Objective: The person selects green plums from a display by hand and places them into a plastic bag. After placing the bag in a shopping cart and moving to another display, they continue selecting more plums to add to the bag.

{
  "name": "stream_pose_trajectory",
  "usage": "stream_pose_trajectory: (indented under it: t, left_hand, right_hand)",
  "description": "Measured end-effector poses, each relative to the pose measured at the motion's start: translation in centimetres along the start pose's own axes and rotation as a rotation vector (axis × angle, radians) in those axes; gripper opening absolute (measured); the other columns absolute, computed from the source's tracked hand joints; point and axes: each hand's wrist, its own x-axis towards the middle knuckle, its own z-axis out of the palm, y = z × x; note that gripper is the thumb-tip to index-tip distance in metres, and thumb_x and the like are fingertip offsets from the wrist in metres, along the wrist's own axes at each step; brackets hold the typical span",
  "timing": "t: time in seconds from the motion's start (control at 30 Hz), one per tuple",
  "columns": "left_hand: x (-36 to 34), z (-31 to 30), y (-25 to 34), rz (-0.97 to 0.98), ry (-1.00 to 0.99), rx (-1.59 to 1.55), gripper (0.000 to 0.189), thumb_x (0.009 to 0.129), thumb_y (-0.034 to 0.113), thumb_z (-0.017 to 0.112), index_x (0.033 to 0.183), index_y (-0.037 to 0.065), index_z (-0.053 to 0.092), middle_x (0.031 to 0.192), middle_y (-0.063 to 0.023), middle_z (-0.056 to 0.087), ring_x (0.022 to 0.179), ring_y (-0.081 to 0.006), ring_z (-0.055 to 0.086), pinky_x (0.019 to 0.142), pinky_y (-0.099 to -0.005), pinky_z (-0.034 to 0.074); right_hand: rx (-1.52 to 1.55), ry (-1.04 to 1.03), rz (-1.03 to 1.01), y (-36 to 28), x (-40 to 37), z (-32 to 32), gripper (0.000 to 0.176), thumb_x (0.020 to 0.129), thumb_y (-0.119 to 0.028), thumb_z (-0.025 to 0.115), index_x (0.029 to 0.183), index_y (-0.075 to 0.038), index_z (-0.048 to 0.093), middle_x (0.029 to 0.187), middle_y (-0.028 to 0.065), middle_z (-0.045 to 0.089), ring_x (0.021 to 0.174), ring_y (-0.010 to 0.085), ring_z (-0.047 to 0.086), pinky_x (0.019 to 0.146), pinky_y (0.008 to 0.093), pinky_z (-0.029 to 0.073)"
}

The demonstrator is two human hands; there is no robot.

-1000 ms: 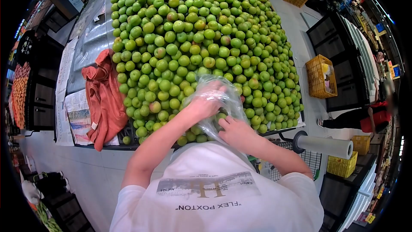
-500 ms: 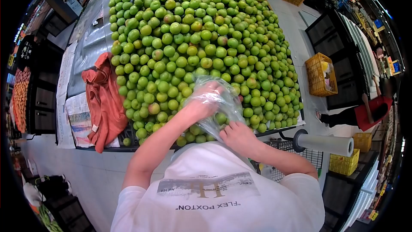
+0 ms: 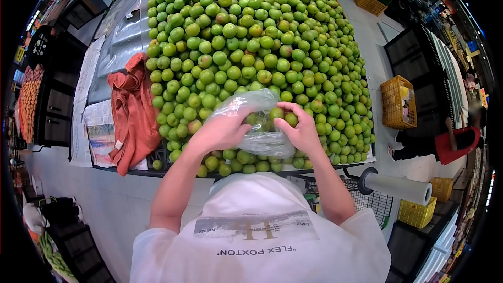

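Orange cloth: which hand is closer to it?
Left. The left hand grips the plastic bag, right of the orange cloth; the right hand is farther, at the bag's other side.

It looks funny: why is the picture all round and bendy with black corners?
Head view: a fisheye lens curves the fruit pile, leaving black corners; light glints white on the plastic bag in the left hand; the green fruit in the right hand looks sharp.
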Motion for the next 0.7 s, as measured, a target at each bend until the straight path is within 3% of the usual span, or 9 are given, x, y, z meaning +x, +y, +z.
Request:
stream_pose_trajectory:
  t: [0.03,0.1,0.2,0.3,0.37,0.43,0.47,0.53,0.7]
  left_hand:
    - [-0.3,-1.0,0.8,-0.109,-0.134,-0.043,0.051,0.088,0.008,0.071,0.138,0.006,0.058,0.122,-0.0204,0.065,0.106,-0.0386,0.064,0.094,-0.0438,0.051]
    - [-1.0,-2.1,1.0,-0.105,-0.207,-0.051,0.052,0.089,0.005,0.068,0.14,0.006,0.057,0.122,-0.0172,0.067,0.102,-0.0315,0.067,0.09,-0.0395,0.053]
    - [-2.2,-2.8,0.7,-0.085,-0.009,-0.837,0.043,0.091,0.0,0.064,0.134,-0.002,0.059,0.119,-0.0113,0.069,0.094,-0.0127,0.067,0.08,-0.0266,0.054]
    - [-2.8,-4.7,-1.3,-0.122,0.222,-1.017,0.04,0.092,-0.002,0.064,0.132,-0.004,0.06,0.115,-0.0112,0.07,0.092,-0.0133,0.067,0.079,-0.0253,0.055]
    - [-2.5,-4.4,-3.4,-0.209,0.526,-0.876,0.043,0.091,0.001,0.069,0.133,-0.004,0.06,0.115,-0.0115,0.071,0.091,-0.0138,0.068,0.079,-0.0239,0.054]
    - [-2.0,-3.7,-5.9,-0.2,0.801,-0.574,0.041,0.089,0.001,0.073,0.129,0.0,0.064,0.11,-0.0092,0.071,0.088,-0.0173,0.068,0.078,-0.0297,0.055]
    - [-2.3,-3.6,-7.0,-0.208,0.811,-0.568,0.041,0.089,0.001,0.073,0.129,0.0,0.064,0.11,-0.0092,0.071,0.088,-0.0173,0.068,0.078,-0.0297,0.055]
    - [-3.0,-4.1,-8.4,-0.217,0.904,0.122,0.046,0.084,0.005,0.078,0.128,0.003,0.065,0.114,-0.012,0.069,0.103,-0.0275,0.065,0.089,-0.0376,0.052]
    - [-2.3,-3.9,-10.4,-0.138,0.913,0.472,0.05,0.081,0.013,0.081,0.128,0.006,0.065,0.12,-0.0119,0.067,0.12,-0.0343,0.057,0.102,-0.0451,0.044]
  right_hand:
    - [0.044,0.015,0.049,0.4,0.7,0.2,0.041,0.088,-0.016,0.079,0.125,-0.003,0.067,0.107,0.0098,0.072,0.097,0.0172,0.069,0.087,0.031,0.054]
    - [0.047,0.014,0.025,1.2,1.6,-0.3,0.04,0.09,-0.016,0.078,0.126,-0.003,0.066,0.106,0.0069,0.071,0.096,0.0143,0.066,0.086,0.0294,0.054]
    - [0.179,0.15,0.02,1.8,2.8,-2.4,0.037,0.092,-0.015,0.076,0.126,-0.003,0.066,0.106,0.003,0.068,0.095,0.014,0.064,0.086,0.0287,0.053]
    - [-0.017,0.246,-0.069,1.0,3.9,-4.5,0.038,0.092,-0.016,0.077,0.125,-0.003,0.065,0.107,0.0063,0.069,0.095,0.0139,0.065,0.086,0.0281,0.053]
    - [-0.073,0.234,-0.077,1.9,4.6,-4.4,0.039,0.09,-0.015,0.078,0.125,-0.004,0.066,0.108,0.0093,0.07,0.097,0.0185,0.065,0.089,0.0306,0.052]
    - [-0.291,0.198,-0.173,2.6,4.8,-3.7,0.04,0.087,-0.014,0.079,0.124,-0.006,0.067,0.108,0.011,0.07,0.101,0.0253,0.063,0.093,0.0353,0.051]
    - [-0.351,0.173,-0.21,3.3,4.9,-3.3,0.043,0.084,-0.014,0.08,0.124,-0.007,0.067,0.108,0.0111,0.069,0.103,0.0295,0.061,0.094,0.0392,0.05]
    - [-0.559,0.188,-0.321,4.4,4.9,-2.0,0.045,0.086,-0.015,0.078,0.128,-0.01,0.065,0.121,0.0108,0.064,0.113,0.0305,0.057,0.095,0.0396,0.048]
    - [-0.788,0.2,-0.437,4.3,4.6,-1.8,0.049,0.088,-0.015,0.075,0.134,-0.009,0.061,0.135,0.0118,0.056,0.126,0.0329,0.05,0.106,0.0431,0.041]
